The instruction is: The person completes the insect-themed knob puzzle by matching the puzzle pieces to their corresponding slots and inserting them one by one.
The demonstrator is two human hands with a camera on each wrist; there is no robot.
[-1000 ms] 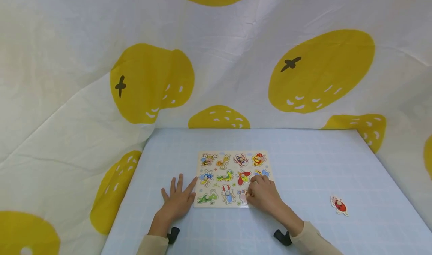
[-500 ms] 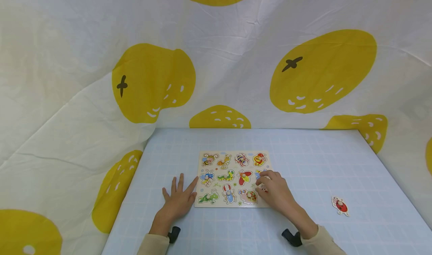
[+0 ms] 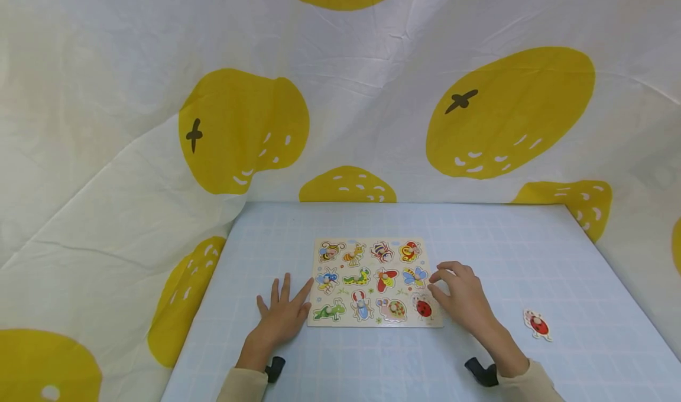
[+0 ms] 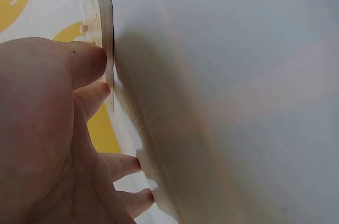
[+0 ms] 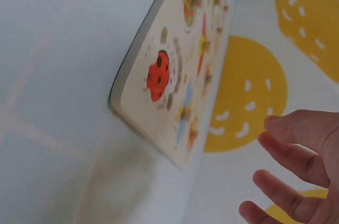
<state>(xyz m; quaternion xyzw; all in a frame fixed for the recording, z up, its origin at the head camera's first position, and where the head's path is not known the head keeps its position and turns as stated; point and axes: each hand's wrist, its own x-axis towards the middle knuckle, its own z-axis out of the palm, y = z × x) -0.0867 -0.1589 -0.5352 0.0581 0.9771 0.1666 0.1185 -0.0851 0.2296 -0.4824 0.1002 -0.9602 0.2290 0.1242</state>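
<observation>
A wooden knob puzzle board (image 3: 372, 325) with rows of insect pieces lies in the middle of the table. My left hand (image 3: 279, 319) rests on the table with spread fingers, thumb and a fingertip against the board's left edge. Just right of the board, my right hand (image 3: 463, 295) holds nothing; its fingers are loosely bent and apart. At the board's near right corner a flat ladybug picture (image 5: 158, 77) shows without a knob. The knobbed ladybug piece (image 3: 538, 324) lies on the table, right of my right hand. A snail piece (image 3: 391, 310) sits in its slot beside the ladybug picture.
Pale blue checked cloth (image 3: 367, 360) covers the table. Behind it and at the sides hangs a white curtain (image 3: 367, 124) with yellow fruit prints. Black wrist straps (image 3: 481, 371) show at the sleeves.
My right hand has let go at the snail piece and moved right, off the board, uncovering the snail, the blue-winged bee and the ladybug picture. My left hand stays in place.
</observation>
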